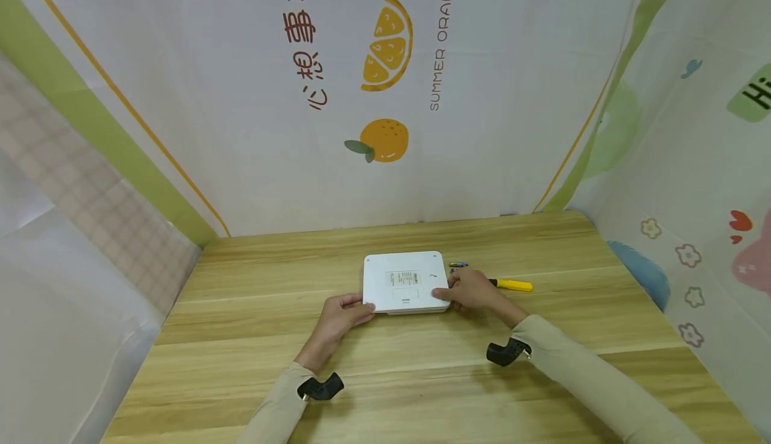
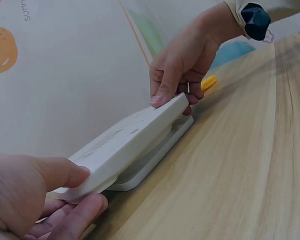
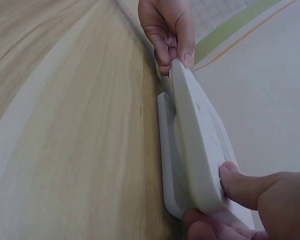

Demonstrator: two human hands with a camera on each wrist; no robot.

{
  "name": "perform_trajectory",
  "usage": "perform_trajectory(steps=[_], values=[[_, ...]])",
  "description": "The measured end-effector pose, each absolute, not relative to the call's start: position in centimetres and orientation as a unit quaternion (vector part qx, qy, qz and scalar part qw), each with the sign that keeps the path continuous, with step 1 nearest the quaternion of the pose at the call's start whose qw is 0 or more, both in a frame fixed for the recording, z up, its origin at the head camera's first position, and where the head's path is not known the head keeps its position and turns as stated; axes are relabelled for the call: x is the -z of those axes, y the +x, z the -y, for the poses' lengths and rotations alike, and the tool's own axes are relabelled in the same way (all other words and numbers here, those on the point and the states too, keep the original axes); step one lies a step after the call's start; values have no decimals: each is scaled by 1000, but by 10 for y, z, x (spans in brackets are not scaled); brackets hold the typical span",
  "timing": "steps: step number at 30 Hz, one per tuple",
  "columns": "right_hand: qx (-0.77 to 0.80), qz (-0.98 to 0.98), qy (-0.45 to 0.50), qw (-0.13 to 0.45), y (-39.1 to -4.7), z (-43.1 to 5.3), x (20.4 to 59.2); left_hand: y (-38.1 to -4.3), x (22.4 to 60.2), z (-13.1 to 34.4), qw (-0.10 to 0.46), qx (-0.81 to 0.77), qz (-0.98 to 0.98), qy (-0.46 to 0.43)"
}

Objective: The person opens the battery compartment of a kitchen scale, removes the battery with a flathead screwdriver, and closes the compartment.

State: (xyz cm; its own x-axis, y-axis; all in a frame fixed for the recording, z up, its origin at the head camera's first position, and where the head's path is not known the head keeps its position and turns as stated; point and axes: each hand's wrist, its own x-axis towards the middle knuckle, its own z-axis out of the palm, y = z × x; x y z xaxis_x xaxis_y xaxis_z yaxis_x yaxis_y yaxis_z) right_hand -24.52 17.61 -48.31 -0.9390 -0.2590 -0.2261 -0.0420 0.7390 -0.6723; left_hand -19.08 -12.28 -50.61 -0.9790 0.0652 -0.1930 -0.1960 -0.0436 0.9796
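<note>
A flat white kitchen scale (image 1: 381, 276) lies underside up, its printed label and small battery cover showing. My left hand (image 1: 340, 315) pinches its near left corner, thumb on top and fingers beneath. At the right edge my right hand (image 1: 474, 290) grips it the same way, with the thumb (image 3: 235, 182) pressed on the upper face. Both wrist views show the scale body (image 2: 125, 142) tilted over a thinner white plate (image 2: 145, 170) that sits on the table. A gap shows between body and plate along the near side.
Just beyond my right hand lie small blue-green batteries (image 1: 458, 264). A tool with a yellow handle (image 1: 515, 285) is to the right, partly behind that hand. Printed curtains (image 1: 482, 163) border the wooden table (image 1: 271, 276) at the back and sides.
</note>
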Motion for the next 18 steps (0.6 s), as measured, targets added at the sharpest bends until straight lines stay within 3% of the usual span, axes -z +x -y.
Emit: perform_trajectory(steps=[8,18], values=[[370,-913,-100,141,-245,-180,483,-191,503,124,78,-696,-712,-48],[402,-904,-139,57,-243,-177,472,-196,488,129,28,-639,-768,-20]])
